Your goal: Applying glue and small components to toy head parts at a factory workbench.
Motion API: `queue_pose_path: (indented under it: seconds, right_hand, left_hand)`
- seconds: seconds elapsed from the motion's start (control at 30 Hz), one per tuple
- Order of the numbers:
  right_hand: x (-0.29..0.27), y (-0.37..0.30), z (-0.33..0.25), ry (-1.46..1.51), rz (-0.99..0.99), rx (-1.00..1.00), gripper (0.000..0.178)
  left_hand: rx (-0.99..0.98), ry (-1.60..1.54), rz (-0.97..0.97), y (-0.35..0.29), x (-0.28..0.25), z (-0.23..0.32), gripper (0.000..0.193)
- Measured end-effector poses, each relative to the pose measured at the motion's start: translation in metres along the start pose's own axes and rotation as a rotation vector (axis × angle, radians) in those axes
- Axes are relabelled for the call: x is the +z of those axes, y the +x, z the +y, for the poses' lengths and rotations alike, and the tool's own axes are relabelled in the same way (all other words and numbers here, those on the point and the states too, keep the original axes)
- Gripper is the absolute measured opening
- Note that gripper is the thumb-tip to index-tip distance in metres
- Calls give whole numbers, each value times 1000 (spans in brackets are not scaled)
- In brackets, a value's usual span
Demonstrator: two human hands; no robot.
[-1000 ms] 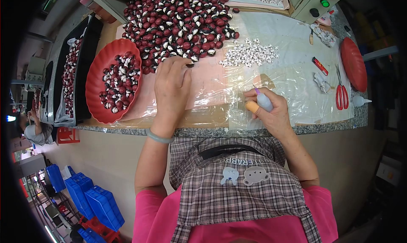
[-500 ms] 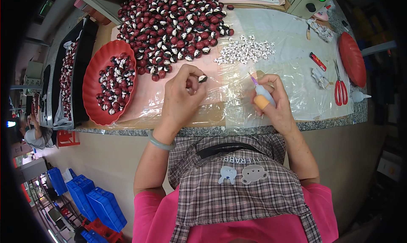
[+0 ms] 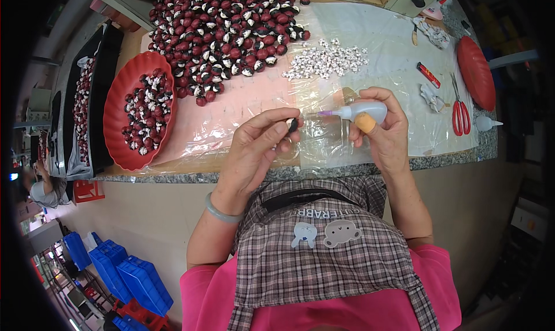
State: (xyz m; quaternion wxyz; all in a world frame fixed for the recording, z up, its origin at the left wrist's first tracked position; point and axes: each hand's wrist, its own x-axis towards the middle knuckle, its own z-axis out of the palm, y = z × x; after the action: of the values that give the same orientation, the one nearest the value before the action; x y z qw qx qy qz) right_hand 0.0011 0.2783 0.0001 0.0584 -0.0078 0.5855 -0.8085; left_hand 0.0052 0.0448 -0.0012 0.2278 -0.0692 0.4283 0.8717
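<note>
Pinched in the fingertips of my left hand (image 3: 257, 146) is a small ball (image 3: 292, 125) with black and white showing; the rest of it is covered by the fingers. My right hand (image 3: 388, 131), an orange cover on its thumb, grips a translucent squeeze bottle (image 3: 370, 110). The bottle lies nearly level, its thin purple-based tip (image 3: 325, 112) pointing at the ball, a short way off. Beyond the hands lies a spread of small white pieces with dark specks (image 3: 329, 61). A big pile of dark red, black and white balls (image 3: 231, 33) fills the far left of the table.
A red scalloped bowl (image 3: 113, 120) of balls with white pieces stands at left, beside a black tray (image 3: 103, 100). At right are red-handled scissors (image 3: 461, 117), a red tube (image 3: 428, 74), crumpled tissue (image 3: 431, 97), a red dish (image 3: 477, 74) and another small bottle (image 3: 485, 123). Clear plastic covers the table.
The squeeze bottle has swung from pointing up and away to pointing left at the ball. My left hand has turned and moved slightly right and nearer me, bringing the ball toward the tip.
</note>
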Motion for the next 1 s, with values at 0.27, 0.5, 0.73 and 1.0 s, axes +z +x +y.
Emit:
queue_pose_path:
  seconds: [0.27,0.5,0.73,1.0]
  right_hand:
    - [18,-12,-19,-296,61,-148,42]
    - [20,-17,-18,-410,10,-307,45]
    - [20,-18,-20,-511,-15,-328,45]
    - [18,-17,-19,-602,-36,-359,43]
  left_hand:
    - [-37,-75,-101,-2,-8,-9,29]
    - [-35,-46,-78,-1,-6,-9,27]
    - [-41,11,-90,-1,-7,-10,27]
    - [-45,27,-43,-1,-2,-11,27]
